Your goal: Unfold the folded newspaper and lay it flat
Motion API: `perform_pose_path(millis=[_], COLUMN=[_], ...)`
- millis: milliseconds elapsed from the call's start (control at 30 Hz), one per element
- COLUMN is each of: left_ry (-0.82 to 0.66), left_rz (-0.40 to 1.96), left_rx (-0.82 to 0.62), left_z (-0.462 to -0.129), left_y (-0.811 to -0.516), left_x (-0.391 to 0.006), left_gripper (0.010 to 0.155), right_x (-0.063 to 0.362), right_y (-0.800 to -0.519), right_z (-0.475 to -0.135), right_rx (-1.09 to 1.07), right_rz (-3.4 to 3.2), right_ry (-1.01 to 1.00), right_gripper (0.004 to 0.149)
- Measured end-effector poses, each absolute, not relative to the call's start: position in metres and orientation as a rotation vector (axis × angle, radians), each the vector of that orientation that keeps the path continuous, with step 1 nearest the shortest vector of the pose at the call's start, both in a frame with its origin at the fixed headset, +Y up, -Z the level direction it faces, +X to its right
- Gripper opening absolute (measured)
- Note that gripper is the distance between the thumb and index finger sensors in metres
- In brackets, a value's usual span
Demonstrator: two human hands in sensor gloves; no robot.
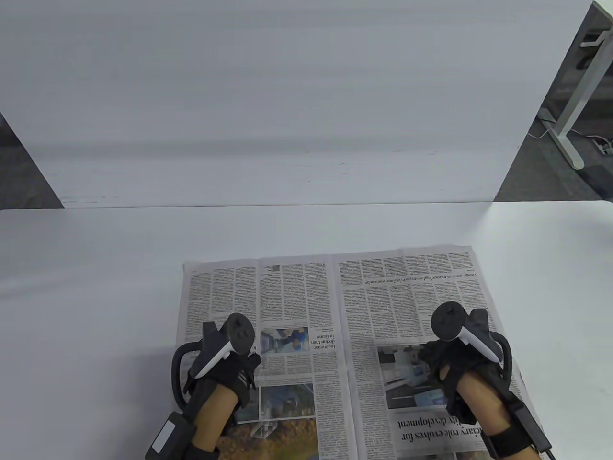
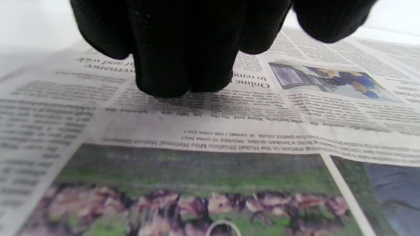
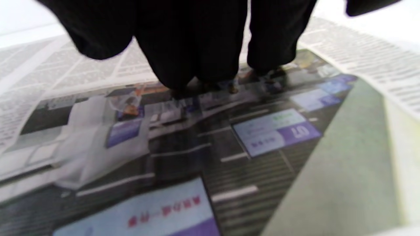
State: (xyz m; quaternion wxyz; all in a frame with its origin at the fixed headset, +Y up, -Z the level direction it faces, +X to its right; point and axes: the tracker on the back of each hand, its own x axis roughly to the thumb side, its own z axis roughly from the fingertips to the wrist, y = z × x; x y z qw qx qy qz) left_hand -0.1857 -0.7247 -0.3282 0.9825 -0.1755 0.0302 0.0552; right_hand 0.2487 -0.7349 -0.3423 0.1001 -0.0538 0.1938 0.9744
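Note:
The newspaper lies opened out on the white table, two pages side by side with a centre crease. My left hand rests on the left page, fingertips touching the print. My right hand rests on the right page, fingertips pressing on a dark photo. Neither hand grips the paper. The newspaper fills the left wrist view and the right wrist view. The right page's outer edge curls up slightly.
A white upright board stands along the table's far edge. A desk leg and cables show on the floor at the far right. The newspaper's near edge runs off the table view's bottom.

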Motion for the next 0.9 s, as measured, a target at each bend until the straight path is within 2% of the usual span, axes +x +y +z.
perform_pose_path(millis=[433,667,833,900], left_ry=[0.067,0.069,-0.036,-0.113], left_rz=[0.091,0.128,0.131,0.120], left_rx=[-0.315,-0.311,-0.190,-0.209], left_z=[-0.351,-0.352,-0.344,-0.341], left_y=[-0.755,-0.756,-0.738,-0.738], left_x=[-0.186,-0.187,-0.155,-0.133], left_gripper=[0.065,0.068,0.070,0.071], right_x=[0.242,0.240,0.218,0.197], right_y=[-0.758,-0.757,-0.747,-0.747], right_z=[-0.346,-0.346,-0.345,-0.343], right_rx=[-0.173,-0.192,-0.120,-0.046], right_rz=[2.854,2.855,2.845,2.868], right_ry=[0.556,0.566,0.428,0.416], right_gripper=[0.068,0.070,0.074,0.074])
